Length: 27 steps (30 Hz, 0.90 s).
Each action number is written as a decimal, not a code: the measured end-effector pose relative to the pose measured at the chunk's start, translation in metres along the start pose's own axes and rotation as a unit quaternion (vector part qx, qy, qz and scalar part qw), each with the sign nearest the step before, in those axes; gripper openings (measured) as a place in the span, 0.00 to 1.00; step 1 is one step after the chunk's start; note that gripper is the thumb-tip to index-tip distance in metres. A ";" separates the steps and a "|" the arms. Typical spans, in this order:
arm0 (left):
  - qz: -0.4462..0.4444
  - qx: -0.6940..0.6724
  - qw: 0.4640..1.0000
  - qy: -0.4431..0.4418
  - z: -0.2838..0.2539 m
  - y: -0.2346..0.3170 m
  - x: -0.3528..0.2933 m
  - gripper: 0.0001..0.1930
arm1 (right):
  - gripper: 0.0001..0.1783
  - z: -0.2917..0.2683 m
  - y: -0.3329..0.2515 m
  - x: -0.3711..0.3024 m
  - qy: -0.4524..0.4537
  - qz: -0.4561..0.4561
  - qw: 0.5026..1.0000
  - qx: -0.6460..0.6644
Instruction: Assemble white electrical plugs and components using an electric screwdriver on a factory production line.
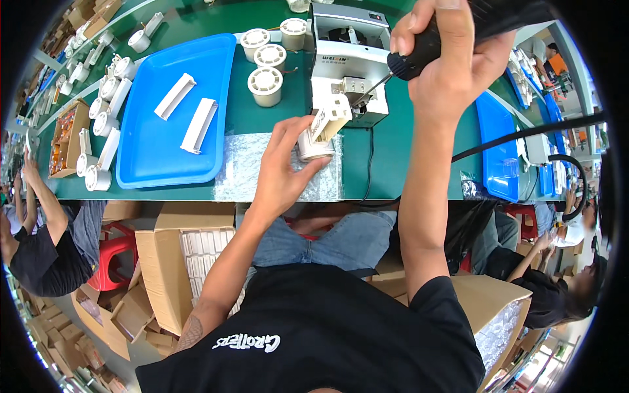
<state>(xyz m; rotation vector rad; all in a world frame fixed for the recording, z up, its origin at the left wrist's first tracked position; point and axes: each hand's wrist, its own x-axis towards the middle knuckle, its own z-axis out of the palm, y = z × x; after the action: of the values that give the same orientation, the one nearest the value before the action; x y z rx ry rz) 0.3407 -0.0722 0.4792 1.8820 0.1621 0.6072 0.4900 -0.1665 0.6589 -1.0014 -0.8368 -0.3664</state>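
With our left hand (pixel 282 164), we are grasping a white round fitting (pixel 315 150), fingers on its far side and thumb on the near side, so that it sits just in front of a boxy silver-and-black machine (pixel 347 69) on the green counter (pixel 400 173). A white bracket (pixel 335 116) stands up from the top of that fitting, close to the machine's small metal block (pixel 354 86). In our right hand (pixel 452 72) we have a black powered screwdriver (pixel 488 23), fingers wrapped round its body, its thin shaft (pixel 378 85) slanting down and to the left toward the block; we cannot tell whether the tip touches anything. Beneath the fitting we see a sheet of clear bubble wrap (pixel 246 173). Behind our left hand, four more white round fittings (pixel 265 92) stand grouped beside the machine. To their left lies a blue tray (pixel 147 137) with two white channel pieces (pixel 200 126) in it, and past its far side sits a cardboard box (pixel 80 128) of small orange items.
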 end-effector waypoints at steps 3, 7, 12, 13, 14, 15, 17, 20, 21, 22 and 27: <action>-0.001 0.008 1.000 0.000 -0.001 0.000 -0.001 0.35 | 0.22 0.001 0.000 0.001 -0.011 0.026 0.999 0.014; 0.011 0.052 0.998 0.014 0.000 0.000 0.000 0.36 | 0.22 0.000 -0.009 -0.002 -0.001 0.020 1.000 0.001; 0.001 0.064 0.998 0.010 0.002 0.000 0.004 0.37 | 0.30 0.001 -0.043 -0.015 0.005 0.019 0.999 -0.051; 0.000 0.068 0.998 0.014 0.002 -0.003 0.002 0.37 | 0.33 0.001 -0.043 -0.022 -0.021 0.033 0.999 -0.017; -0.001 0.072 0.997 0.016 0.001 -0.005 0.001 0.37 | 0.33 0.006 -0.038 -0.024 -0.020 0.034 0.999 -0.013; 0.000 0.064 0.998 0.022 0.000 -0.005 0.001 0.37 | 0.34 0.013 -0.031 -0.025 -0.024 -0.007 0.999 -0.031; 0.004 0.050 0.998 0.026 0.002 -0.004 0.001 0.36 | 0.36 0.014 -0.017 -0.032 -0.035 -0.024 0.997 0.071; 0.007 0.038 0.999 0.022 0.002 -0.003 0.002 0.36 | 0.31 0.020 -0.016 -0.046 0.035 0.066 0.991 0.114; 0.001 0.041 0.999 0.014 0.001 -0.003 0.002 0.36 | 0.31 0.022 -0.021 -0.047 0.034 0.065 0.991 0.114; -0.005 0.045 0.999 0.006 0.000 -0.002 0.001 0.37 | 0.29 0.025 -0.026 -0.047 0.041 0.086 0.993 0.076; 0.003 0.045 0.999 0.005 0.000 -0.003 0.002 0.37 | 0.26 0.020 -0.003 -0.046 0.020 0.027 0.993 0.116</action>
<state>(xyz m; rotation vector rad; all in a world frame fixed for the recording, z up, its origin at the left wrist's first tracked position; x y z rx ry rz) 0.3432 -0.0701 0.4770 1.9667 0.1941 0.6223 0.4500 -0.1555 0.6311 -0.7956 -0.7955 -0.2361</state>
